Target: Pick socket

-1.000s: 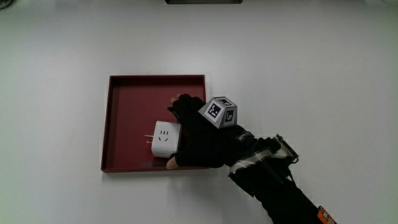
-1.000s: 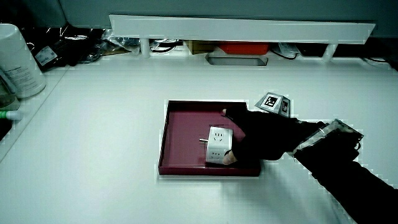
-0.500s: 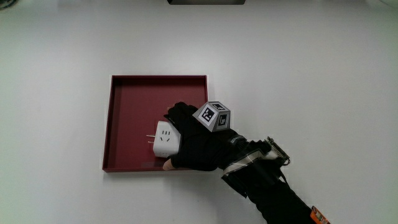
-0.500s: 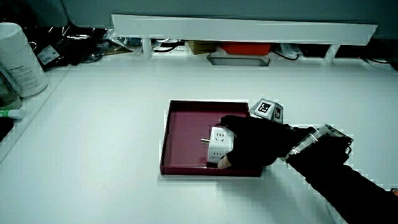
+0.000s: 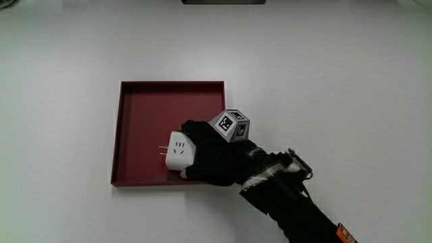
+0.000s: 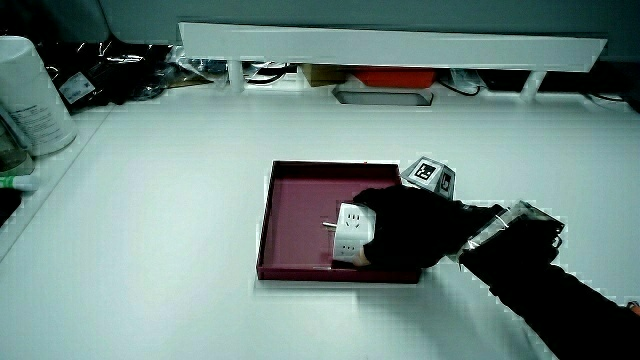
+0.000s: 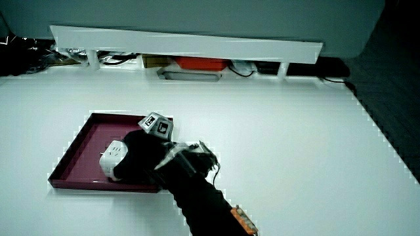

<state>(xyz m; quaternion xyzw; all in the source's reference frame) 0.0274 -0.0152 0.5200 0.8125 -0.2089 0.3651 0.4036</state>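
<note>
while the gloved hand is wrapped around the socket, the pick looks only partly done. its fingers are curled over the white body, with the thumb tucked under the edge nearer the person, so i read this as a closed grasp on the socket rather than a loose touch. the patterned cube sits on the back of the hand, and the forearm runs away toward the person across the worktop.

the socket is inside the red tray, in the part of it nearer the person, close to the tray's rim. two thin metal prongs stick out of the socket's free side, pointing away from the hand. in both side views the socket seems low in the tray, and whether it has cleared the tray floor cannot be told.

judging from that, reaching and closing are done; lifting the socket up and out over the rim is what remains. the rest of the tray holds nothing else. a low white partition stands at the worktop's edge farthest from the person.
</note>
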